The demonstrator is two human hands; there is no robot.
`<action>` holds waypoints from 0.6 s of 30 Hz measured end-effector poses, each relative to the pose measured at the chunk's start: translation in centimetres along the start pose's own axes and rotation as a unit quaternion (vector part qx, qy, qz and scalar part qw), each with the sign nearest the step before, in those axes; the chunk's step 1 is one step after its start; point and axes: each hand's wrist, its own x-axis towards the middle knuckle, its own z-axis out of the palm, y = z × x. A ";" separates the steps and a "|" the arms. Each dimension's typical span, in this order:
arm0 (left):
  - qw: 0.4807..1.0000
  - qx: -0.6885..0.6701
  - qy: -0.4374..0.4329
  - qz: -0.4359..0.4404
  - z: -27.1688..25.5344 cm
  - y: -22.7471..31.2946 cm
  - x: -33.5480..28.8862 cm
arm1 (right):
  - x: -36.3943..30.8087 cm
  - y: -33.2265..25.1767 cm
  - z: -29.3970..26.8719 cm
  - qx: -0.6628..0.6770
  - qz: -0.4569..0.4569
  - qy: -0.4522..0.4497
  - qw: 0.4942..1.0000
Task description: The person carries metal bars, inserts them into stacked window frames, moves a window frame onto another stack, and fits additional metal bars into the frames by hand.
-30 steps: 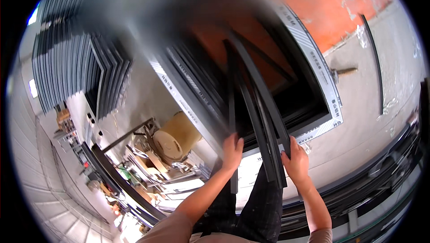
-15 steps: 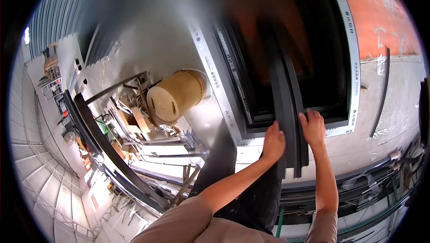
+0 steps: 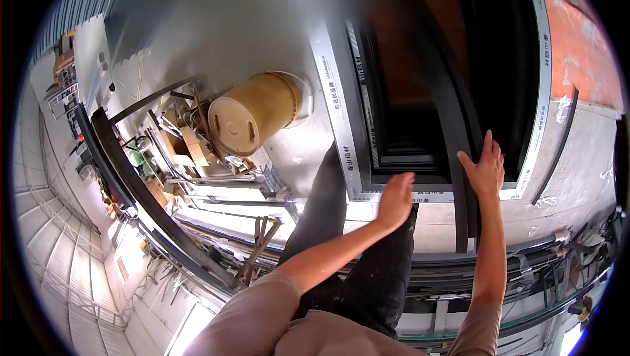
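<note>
Long dark strips [image 3: 461, 120] lie over the big frame [image 3: 336, 110], running near to far, far ends leaning left. The right hand [image 3: 484, 167] is nearer, fingers spread at their right edge; the left hand [image 3: 396, 202], loosely unfolded, I see holding nothing, off left.

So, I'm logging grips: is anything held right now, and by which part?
No firm grip shows: the right hand, spread open, is at the lower part of the dark strips; the left hand, apart from them, holds nothing visible.
</note>
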 end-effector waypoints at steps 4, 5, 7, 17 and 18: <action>0.995 0.080 0.060 0.027 -8.6 -3.2 -0.7 | -0.9 -3.8 -0.1 0.017 -0.178 0.189 0.966; 0.991 0.099 0.089 0.030 -10.1 -3.8 -0.7 | -1.5 -5.4 0.5 0.071 -0.187 0.156 0.967; 0.985 0.120 0.121 0.034 -12.4 -5.1 -0.4 | -2.9 -9.8 2.8 0.187 -0.195 0.068 0.960; 0.981 -0.074 0.153 -0.091 -12.0 -1.7 10.1 | -5.9 -21.8 15.4 0.376 0.042 0.069 0.923; 0.970 -0.098 0.135 -0.179 -12.2 -1.0 10.5 | -6.0 -22.2 15.4 0.378 0.041 0.067 0.922</action>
